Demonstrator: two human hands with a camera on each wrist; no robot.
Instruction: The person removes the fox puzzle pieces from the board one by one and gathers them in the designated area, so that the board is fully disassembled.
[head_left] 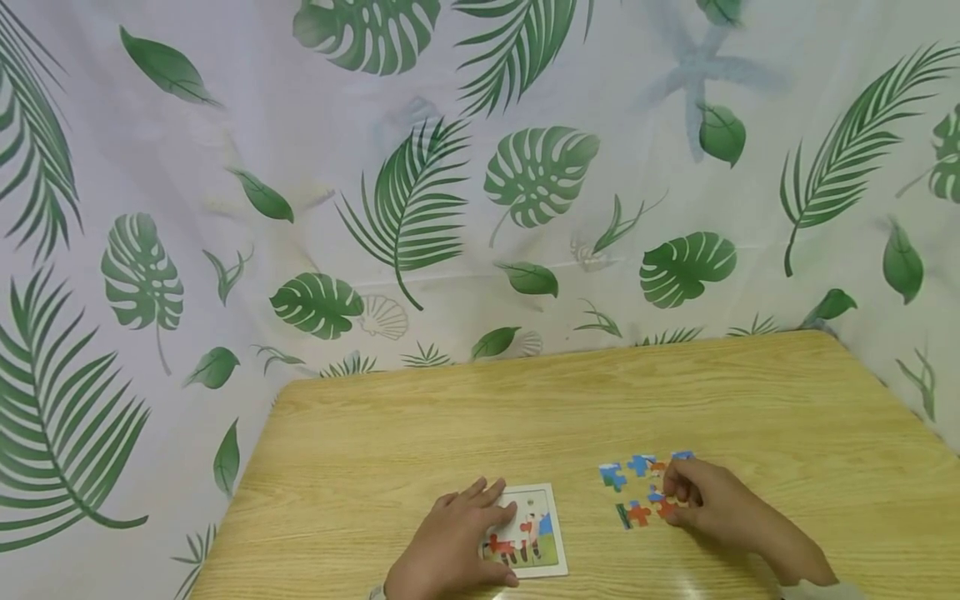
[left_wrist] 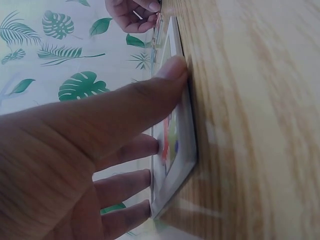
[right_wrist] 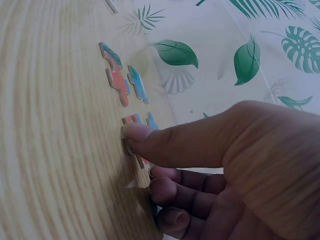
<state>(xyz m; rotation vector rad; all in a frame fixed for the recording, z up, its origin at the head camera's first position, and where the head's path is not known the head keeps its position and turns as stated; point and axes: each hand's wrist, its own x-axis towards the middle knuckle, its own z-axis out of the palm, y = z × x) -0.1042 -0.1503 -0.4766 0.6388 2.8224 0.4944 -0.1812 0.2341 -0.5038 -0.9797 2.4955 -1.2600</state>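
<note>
Left hand spread on jigsaw board; right hand at jigsaw pieces.
Only the right-wrist view shows its thumbnail, beside 1 piece; whether it pinches, I cannot tell.

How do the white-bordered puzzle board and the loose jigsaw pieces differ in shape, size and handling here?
The puzzle board is one straight-edged panel; the loose jigsaw pieces are separate, with knobs and notches.
The puzzle board is larger than any one of the loose jigsaw pieces.
The left hand rests on the puzzle board; the right hand touches the loose jigsaw pieces.
Both show red, blue and green printing.
</note>
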